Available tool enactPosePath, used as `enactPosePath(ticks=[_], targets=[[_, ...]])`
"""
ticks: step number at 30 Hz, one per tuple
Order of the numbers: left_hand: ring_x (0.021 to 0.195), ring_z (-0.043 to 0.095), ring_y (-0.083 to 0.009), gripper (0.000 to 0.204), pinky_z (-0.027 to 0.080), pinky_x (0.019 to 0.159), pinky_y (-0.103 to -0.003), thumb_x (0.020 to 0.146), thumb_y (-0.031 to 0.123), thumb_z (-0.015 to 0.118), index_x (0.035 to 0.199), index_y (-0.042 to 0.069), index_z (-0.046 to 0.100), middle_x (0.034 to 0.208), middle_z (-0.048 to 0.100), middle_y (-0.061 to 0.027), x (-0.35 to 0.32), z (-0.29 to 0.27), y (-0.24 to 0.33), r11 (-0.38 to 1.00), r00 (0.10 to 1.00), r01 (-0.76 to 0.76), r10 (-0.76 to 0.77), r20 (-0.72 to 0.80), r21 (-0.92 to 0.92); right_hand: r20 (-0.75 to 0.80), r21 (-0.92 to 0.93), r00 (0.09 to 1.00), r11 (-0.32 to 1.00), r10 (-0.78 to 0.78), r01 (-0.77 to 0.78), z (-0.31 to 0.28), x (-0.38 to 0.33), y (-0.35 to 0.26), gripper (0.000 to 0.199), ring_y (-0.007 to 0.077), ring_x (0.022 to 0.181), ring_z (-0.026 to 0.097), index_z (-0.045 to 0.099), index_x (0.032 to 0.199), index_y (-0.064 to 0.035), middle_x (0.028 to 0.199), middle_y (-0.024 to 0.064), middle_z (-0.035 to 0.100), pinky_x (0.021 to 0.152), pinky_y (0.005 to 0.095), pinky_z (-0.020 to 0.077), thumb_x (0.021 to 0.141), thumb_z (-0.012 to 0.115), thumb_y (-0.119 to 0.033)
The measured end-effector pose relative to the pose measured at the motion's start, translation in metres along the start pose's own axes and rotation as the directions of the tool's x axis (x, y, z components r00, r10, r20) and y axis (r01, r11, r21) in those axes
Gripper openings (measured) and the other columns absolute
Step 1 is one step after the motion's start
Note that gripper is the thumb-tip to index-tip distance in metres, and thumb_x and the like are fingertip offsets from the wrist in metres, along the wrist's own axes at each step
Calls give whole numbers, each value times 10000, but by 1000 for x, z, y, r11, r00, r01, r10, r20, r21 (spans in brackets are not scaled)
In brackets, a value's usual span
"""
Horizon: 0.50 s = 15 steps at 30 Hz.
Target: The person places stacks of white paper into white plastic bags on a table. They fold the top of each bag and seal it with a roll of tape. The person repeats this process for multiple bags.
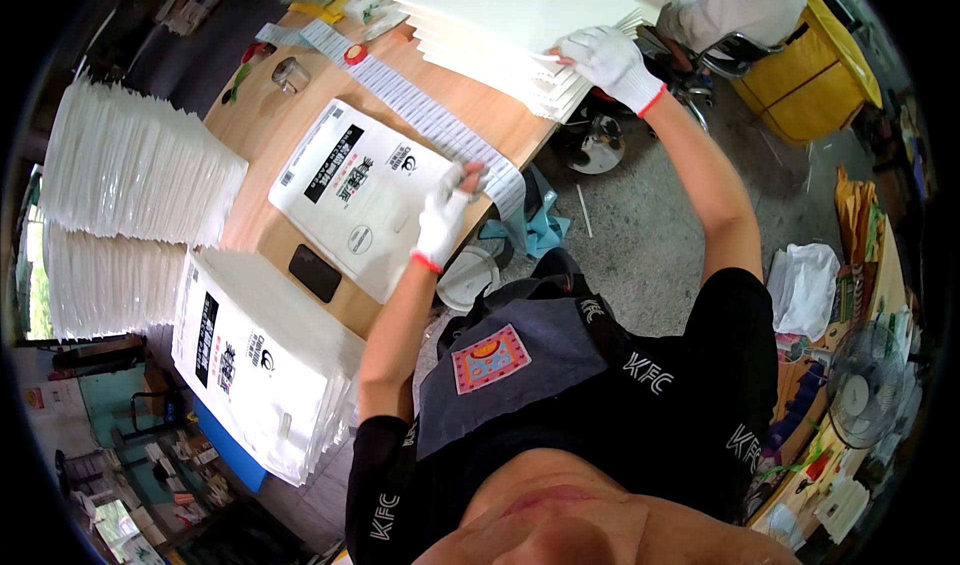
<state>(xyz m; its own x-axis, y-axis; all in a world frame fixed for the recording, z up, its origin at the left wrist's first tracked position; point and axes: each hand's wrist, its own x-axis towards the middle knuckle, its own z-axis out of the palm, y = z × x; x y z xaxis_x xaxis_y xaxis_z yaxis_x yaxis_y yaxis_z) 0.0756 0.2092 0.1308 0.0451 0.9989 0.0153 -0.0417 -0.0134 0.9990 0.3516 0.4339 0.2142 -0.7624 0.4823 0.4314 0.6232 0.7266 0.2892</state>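
Observation:
My left hand [447, 213], in a white glove with bare fingertips, is above the right edge of a flat white printed bag [335, 190]. Its fingers are drawn together close to a long strip of labels [425, 105]; whatever they pinch is too small to make out. The strip runs across the wooden table [245, 215] and hangs over its near edge. Stretched out to the far right, my gloved right hand [605, 63] grips the corner of the top white sheet on a tall stack of white sheets [510, 10].
A black phone [315, 272] lies beside the bag. More printed bags form a stack [275, 365] at the near left, with tall white stacks [140, 165] beyond. A roll of clear tape [290, 75] rests on the table. A person [745, 5] sits at the far right near a yellow sack [815, 70].

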Motion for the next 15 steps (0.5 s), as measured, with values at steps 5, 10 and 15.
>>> enactPosePath(ticks=[5,10,15], targets=[[966,606,-237,441,521,811,-356,939,302,491,1207,-48,496,1156,587,-172,86,27,42,732,968,249,-201,149,-634,-309,-24,917,966,-253,259,-60,5,-43,222,218,849,618,632,930,-131,849,30,635,715,354,488,771,619,-286],[866,644,-255,304,548,719,-359,861,116,518,1113,-55,538,1029,616,-163,75,24,50,863,907,289,-385,-169,-414,-47,469,988,870,-148,153,-115,-32,-113,371,204,870,607,597,998,-128,973,48,617,851,354,466,782,627,-427],[766,666,-207,300,553,680,-311,818,96,578,1077,-56,580,927,661,-147,30,-30,91,882,896,401,-434,-93,-248,531,814,777,-460,338,-356,-38,-74,-54,501,290,1085,589,415,1359,-50,1325,81,506,885,408,512,922,547,-256]])
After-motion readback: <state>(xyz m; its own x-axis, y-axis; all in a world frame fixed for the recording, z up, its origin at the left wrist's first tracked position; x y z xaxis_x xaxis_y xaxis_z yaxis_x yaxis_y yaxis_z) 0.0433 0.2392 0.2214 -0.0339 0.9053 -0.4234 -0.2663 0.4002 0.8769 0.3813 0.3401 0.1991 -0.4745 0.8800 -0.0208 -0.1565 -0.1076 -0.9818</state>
